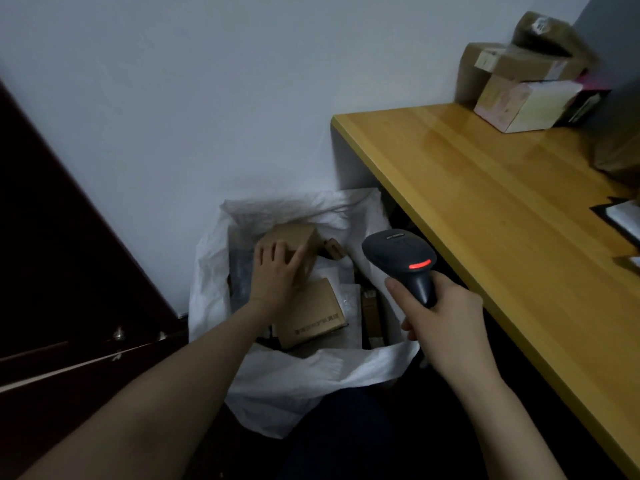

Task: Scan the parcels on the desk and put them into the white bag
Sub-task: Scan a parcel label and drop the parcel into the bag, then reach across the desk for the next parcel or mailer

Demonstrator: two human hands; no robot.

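L hand w/ box in white bag.
Fingers & thumb wrap box's near end; R hand clamps scanner handle.

One white bag, one desk, one scanner and two hands, a left hand and a right hand. In the bag two brown cartons show clearly enough to count, a cube-shaped carton and a flat printed carton, with parts of two more brown ones (the soft packets beneath them overlap too much to count). At the desk's far corner are three stacked brown boxes and one pale pink box; one more brown parcel is cut off at the right edge.
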